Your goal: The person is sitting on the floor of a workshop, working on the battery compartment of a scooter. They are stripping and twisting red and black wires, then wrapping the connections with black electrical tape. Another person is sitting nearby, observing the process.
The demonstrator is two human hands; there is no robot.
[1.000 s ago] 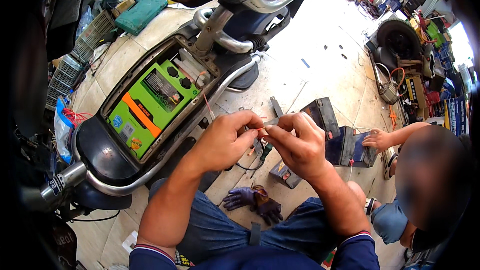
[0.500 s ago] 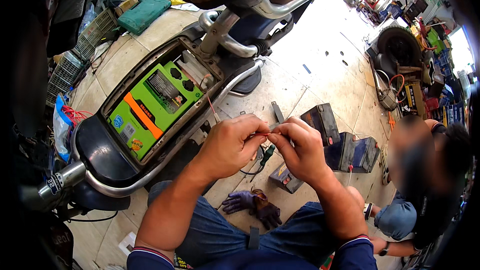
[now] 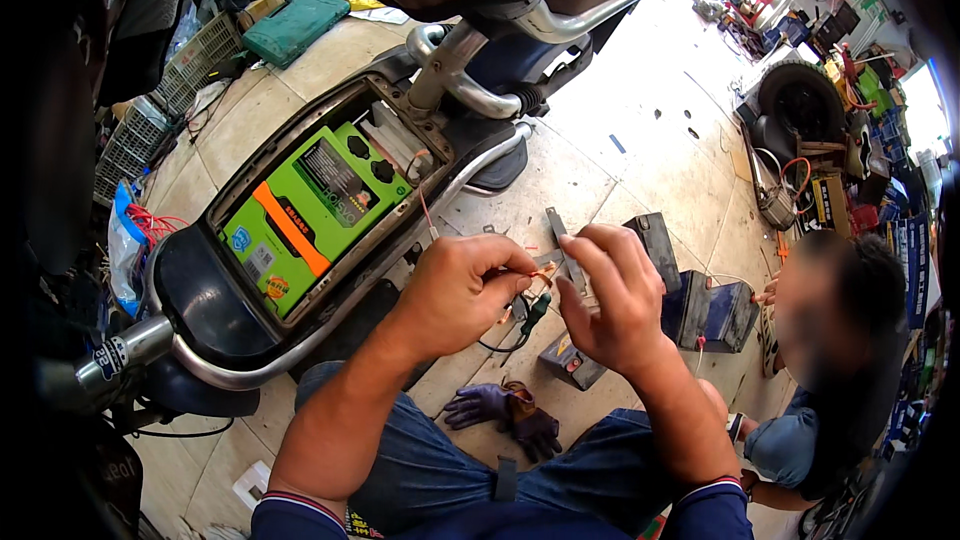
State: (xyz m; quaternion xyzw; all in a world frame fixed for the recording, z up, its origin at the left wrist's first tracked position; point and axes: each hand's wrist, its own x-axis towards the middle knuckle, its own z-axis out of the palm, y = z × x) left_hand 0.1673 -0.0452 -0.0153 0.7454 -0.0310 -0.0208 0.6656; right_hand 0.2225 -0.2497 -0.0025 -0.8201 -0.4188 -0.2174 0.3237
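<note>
Between the thumb and index finger of my left hand (image 3: 458,285) is a wire end with bare copper strands (image 3: 545,272) fanned out. My right hand (image 3: 622,290) is just right of the strands, its thumb and fingers apart and holding nothing. Behind my left hand, a thin red wire (image 3: 425,210) runs down from a scooter's open battery compartment; whether it is the same wire is hidden. A green battery (image 3: 312,202) with an orange strap sits in that compartment. Below the strands lies a dark green handle-like piece (image 3: 536,312) on a black cable.
Dark batteries (image 3: 728,315) stand on the tiled floor (image 3: 590,155) at right, near a crouching person (image 3: 850,380). Purple-brown gloves (image 3: 510,415) lie between my legs. The scooter's chrome rail (image 3: 330,335) curves along its near side. A green case (image 3: 297,25) and crates stand far left.
My right hand has let go of the wire and opened, moving slightly right. Bare copper strands now show at the wire end, where red covering was pinched between both hands.
</note>
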